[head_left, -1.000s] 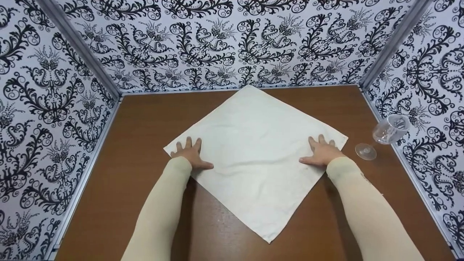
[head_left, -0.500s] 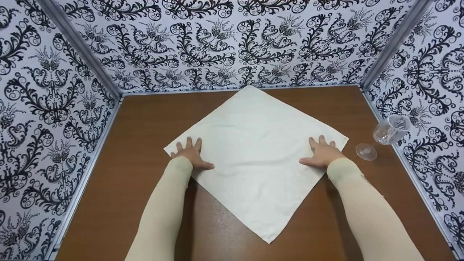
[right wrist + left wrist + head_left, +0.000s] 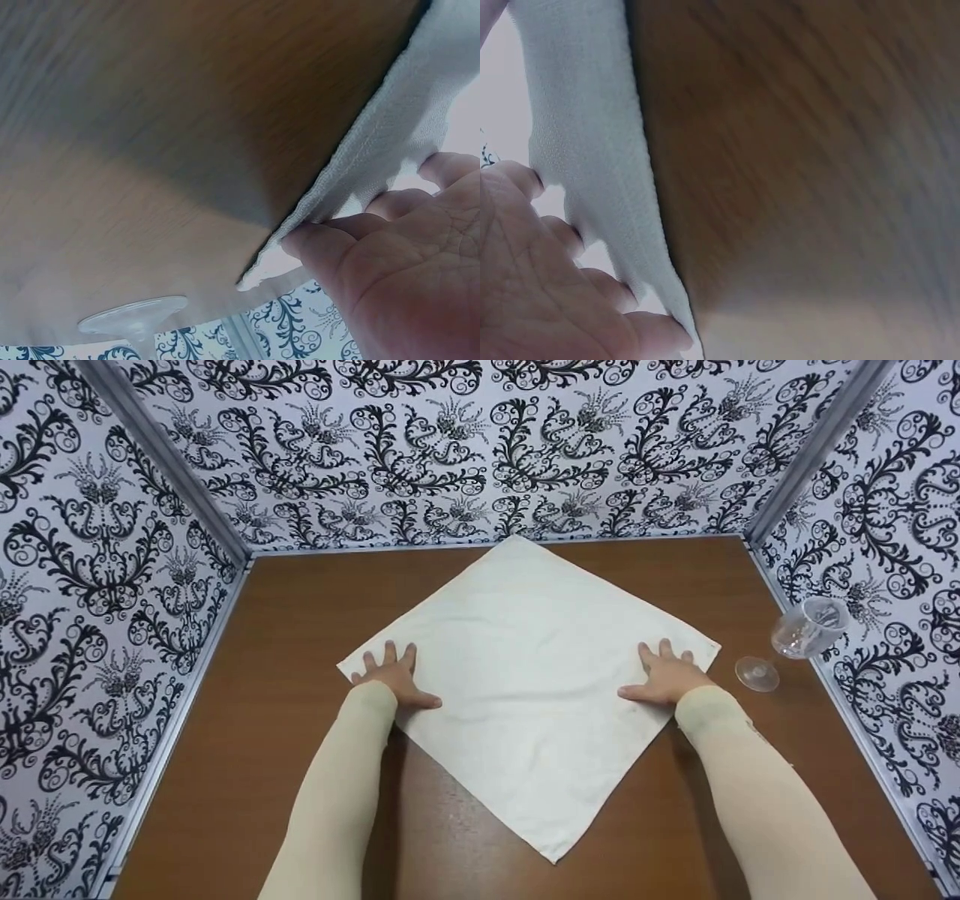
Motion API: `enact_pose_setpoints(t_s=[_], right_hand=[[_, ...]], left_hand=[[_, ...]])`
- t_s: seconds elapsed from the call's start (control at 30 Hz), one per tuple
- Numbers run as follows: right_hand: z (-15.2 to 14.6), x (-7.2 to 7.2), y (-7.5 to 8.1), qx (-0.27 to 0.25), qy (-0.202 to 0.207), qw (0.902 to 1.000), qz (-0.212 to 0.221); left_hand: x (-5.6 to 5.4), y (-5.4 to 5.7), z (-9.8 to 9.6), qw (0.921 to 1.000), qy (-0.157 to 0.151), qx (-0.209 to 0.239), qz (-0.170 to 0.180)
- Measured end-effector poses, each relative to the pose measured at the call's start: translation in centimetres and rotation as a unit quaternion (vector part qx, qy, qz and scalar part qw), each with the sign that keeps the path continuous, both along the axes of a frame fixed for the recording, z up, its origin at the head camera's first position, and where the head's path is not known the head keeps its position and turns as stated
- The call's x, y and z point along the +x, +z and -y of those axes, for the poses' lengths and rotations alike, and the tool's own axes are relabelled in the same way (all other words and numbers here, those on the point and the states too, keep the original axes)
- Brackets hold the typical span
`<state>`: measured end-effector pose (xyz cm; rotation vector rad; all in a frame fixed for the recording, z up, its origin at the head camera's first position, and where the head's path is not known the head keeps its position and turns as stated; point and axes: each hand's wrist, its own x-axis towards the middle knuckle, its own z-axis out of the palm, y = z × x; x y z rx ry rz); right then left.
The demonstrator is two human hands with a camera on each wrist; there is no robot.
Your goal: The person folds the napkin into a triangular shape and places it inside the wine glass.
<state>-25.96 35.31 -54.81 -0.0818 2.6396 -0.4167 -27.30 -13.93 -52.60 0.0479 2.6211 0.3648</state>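
A square cream cloth napkin (image 3: 525, 682) lies spread flat on the brown table, turned like a diamond with one corner pointing toward me. Near its left corner my left hand (image 3: 394, 676) rests on it with fingers spread. My right hand (image 3: 666, 675) rests the same way near the right corner. In the left wrist view, fingertips (image 3: 611, 289) touch the cloth (image 3: 600, 120) close to its hem. The right wrist view has the fingers (image 3: 322, 244) on the cloth's edge (image 3: 360, 150), palm raised above it.
A clear stemmed wine glass (image 3: 806, 631) stands on the table at the right, beyond the napkin's right corner; its foot (image 3: 135, 313) appears in the right wrist view. Patterned black-and-white walls (image 3: 450, 450) enclose the brown table (image 3: 247, 750) at the back and both sides.
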Motion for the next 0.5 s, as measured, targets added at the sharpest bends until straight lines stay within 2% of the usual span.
enact_pose_setpoints(t_s=[0.23, 0.5], right_hand=[[0.00, -0.04, 0.02, 0.001, -0.003, 1.0000, 0.001], [0.42, 0.57, 0.16, 0.007, 0.008, 0.9998, -0.014]], left_hand=[[-0.05, 0.13, 0.13, 1.0000, -0.003, 0.005, -0.005], [-0.47, -0.44, 0.02, 0.9999, -0.011, -0.002, 0.005]])
